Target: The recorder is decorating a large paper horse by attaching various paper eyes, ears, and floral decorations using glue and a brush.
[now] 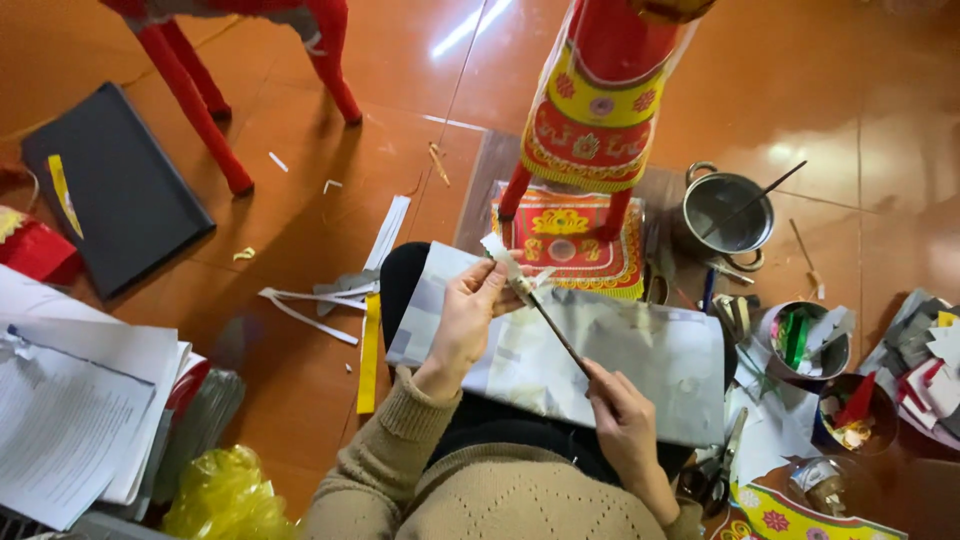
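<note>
paper-strewn orange floor (300,200), steel pot (727,212)

A red paper horse (600,90) wears yellow floral trim beside a silver sheet (620,360) and black folder (115,185).

A metal pot (728,212) with a stick in it stands on the orange floor (330,130); a dark folder (115,185) lies far left; stacked white papers (80,410) sit beside a yellow plastic bag (225,495); a red paper horse's legs (200,100) rise at top; small bowls of paper scraps (805,340) cluster right.

Thin dark stick (556,332) slanted, silver paper strip (503,258) wrapping tip.
</note>
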